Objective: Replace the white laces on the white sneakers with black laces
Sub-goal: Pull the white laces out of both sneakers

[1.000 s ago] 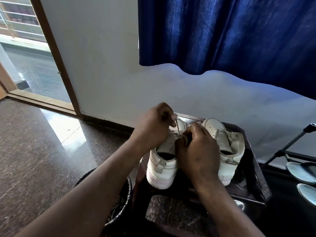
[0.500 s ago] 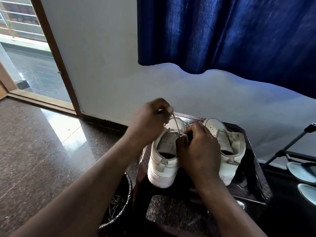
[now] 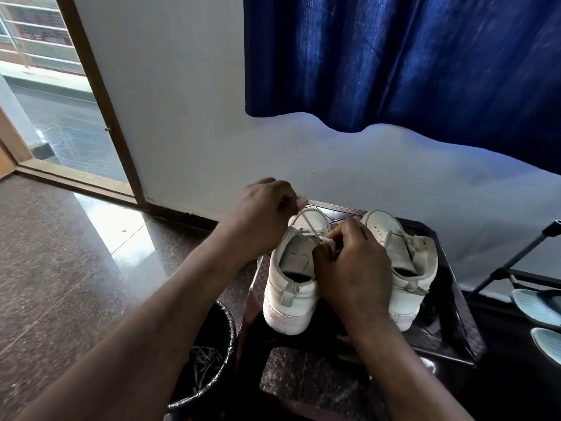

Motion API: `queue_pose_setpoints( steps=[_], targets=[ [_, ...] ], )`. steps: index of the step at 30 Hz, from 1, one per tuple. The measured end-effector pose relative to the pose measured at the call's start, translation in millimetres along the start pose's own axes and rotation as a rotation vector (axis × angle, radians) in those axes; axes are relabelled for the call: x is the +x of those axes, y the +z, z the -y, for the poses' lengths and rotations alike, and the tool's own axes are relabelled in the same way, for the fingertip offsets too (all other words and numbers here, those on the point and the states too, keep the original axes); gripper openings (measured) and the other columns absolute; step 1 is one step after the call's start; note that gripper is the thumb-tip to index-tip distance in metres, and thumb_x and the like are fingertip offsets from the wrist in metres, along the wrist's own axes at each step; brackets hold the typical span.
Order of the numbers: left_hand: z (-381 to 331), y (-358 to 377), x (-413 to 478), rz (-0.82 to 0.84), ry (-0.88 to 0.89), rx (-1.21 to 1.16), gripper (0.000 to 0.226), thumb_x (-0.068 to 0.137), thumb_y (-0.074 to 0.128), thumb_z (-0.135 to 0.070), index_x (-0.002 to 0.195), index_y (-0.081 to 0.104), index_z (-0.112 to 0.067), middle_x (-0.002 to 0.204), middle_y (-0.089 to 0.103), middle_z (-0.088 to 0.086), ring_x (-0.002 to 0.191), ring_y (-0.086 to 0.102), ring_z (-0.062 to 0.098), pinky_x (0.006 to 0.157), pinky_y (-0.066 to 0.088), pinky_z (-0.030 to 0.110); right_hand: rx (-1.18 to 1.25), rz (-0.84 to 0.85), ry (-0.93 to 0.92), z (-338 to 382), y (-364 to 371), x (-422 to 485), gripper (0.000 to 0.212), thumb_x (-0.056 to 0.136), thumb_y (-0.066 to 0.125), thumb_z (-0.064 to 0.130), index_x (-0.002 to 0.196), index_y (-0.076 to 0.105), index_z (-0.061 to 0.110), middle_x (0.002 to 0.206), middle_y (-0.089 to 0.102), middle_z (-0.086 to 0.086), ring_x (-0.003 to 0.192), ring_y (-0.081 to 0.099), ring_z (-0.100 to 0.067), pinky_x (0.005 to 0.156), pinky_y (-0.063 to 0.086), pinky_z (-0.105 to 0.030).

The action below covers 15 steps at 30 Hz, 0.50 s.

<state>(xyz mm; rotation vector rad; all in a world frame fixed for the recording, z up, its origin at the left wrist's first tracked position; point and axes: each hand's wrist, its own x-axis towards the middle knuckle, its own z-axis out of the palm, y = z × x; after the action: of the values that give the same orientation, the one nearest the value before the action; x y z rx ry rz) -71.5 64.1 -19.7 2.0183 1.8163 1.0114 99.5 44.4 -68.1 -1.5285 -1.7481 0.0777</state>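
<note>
Hanging across the upper right of the frame, a blue curtain [image 3: 409, 62] covers part of a pale wall [image 3: 188, 101], and a polished speckled floor [image 3: 60, 268] fills the lower left, running up to a wooden door frame [image 3: 100, 95] at the upper left. Low and right of centre stands a dark bench [image 3: 452, 326] against the wall, with a black bin [image 3: 226, 354] touching or just beside its left edge; thin pale strands lie tangled inside the bin, too small to tell what they are. At the right edge a pair of pale sandals [image 3: 537, 305] lies beneath a slanted black pole [image 3: 516, 256]. Two white sneakers sit side by side on the bench with heels toward the camera: the left sneaker [image 3: 291, 302] near the bench's left edge and the right sneaker [image 3: 403, 299] just beside it. The left hand [image 3: 261, 217] is raised above the toe of the left sneaker, fingers curled in, thumb and forefinger pinching the end of a white lace [image 3: 308, 221]. That lace runs taut and slanting down from the left hand to the eyelets of the left sneaker. The right hand [image 3: 352, 268] rests over the inner side of the left sneaker, fingers curled and clamped on its eyelet edge where the lace comes out.
</note>
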Motion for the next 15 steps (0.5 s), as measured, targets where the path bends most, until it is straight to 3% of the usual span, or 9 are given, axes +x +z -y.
queue_pose_setpoints(
  steps=[1,3,5,6,8,10,13,15],
  targets=[
    [-3,3,-1,0.033,-0.079,-0.269,0.027,0.107,0.056,-0.036,0.089,0.066,-0.018,0.091,0.066,-0.002,0.087,0.062,0.016,0.075,0.043,0.016,-0.007,0.004,-0.005,0,0,0,0.011,0.083,0.065,0.025,0.09,0.059,0.022,0.089,0.065,0.002,0.075,0.059,-0.029,0.06,0.038,-0.033],
    [-15,6,-4,0.085,-0.253,-0.958,0.028,0.111,0.046,-0.03,0.091,0.055,-0.013,0.088,0.071,0.005,0.089,0.069,0.025,0.086,0.055,0.034,-0.013,0.012,-0.007,0,0,0,0.012,0.083,0.065,0.028,0.092,0.059,0.022,0.091,0.066,0.002,0.076,0.06,-0.028,0.06,0.037,-0.033],
    [-22,1,-6,0.039,-0.357,-1.369,0.028,0.112,0.044,-0.029,0.091,0.049,-0.012,0.075,0.063,0.007,0.069,0.066,0.025,0.067,0.059,0.036,-0.002,0.004,0.0,0,0,0,0.01,0.083,0.064,0.027,0.09,0.058,0.023,0.089,0.065,0.003,0.075,0.059,-0.027,0.06,0.035,-0.032],
    [-21,-1,-3,-0.018,-0.383,-1.396,0.028,0.112,0.045,-0.03,0.089,0.048,-0.014,0.069,0.055,0.003,0.057,0.056,0.018,0.056,0.052,0.033,0.004,-0.001,0.0,-1,0,0,0.009,0.082,0.064,0.026,0.089,0.058,0.023,0.088,0.065,0.003,0.074,0.058,-0.027,0.06,0.034,-0.033],
    [-12,-1,4,-0.133,-0.332,-1.138,0.027,0.109,0.052,-0.036,0.088,0.046,-0.019,0.066,0.044,-0.004,0.05,0.04,0.01,0.052,0.039,0.031,0.004,0.002,-0.003,-1,2,0,0.009,0.082,0.063,0.025,0.088,0.058,0.023,0.089,0.065,0.002,0.074,0.058,-0.028,0.059,0.036,-0.034],
    [-5,1,6,-0.148,-0.165,-0.678,0.022,0.1,0.065,-0.044,0.093,0.051,-0.028,0.073,0.051,-0.008,0.055,0.046,0.011,0.057,0.039,0.035,-0.001,0.001,-0.013,-2,2,0,0.009,0.082,0.064,0.025,0.089,0.058,0.022,0.089,0.065,0.002,0.074,0.059,-0.03,0.059,0.041,-0.035],
    [-5,11,-1,0.079,0.047,-0.035,0.02,0.09,0.077,-0.042,0.104,0.068,-0.032,0.101,0.06,-0.003,0.087,0.061,0.018,0.077,0.048,0.031,-0.004,-0.001,-0.035,-3,1,-1,0.011,0.083,0.065,0.027,0.091,0.059,0.022,0.09,0.066,0.0,0.075,0.061,-0.031,0.059,0.041,-0.035],
    [-6,17,-5,0.151,0.142,0.202,0.011,0.091,0.075,-0.033,0.101,0.076,-0.029,0.106,0.054,-0.002,0.094,0.061,0.022,0.081,0.046,0.028,-0.002,0.005,-0.028,-3,1,-1,0.014,0.084,0.068,0.029,0.093,0.06,0.023,0.093,0.068,0.0,0.078,0.063,-0.032,0.06,0.04,-0.034]
  ],
)
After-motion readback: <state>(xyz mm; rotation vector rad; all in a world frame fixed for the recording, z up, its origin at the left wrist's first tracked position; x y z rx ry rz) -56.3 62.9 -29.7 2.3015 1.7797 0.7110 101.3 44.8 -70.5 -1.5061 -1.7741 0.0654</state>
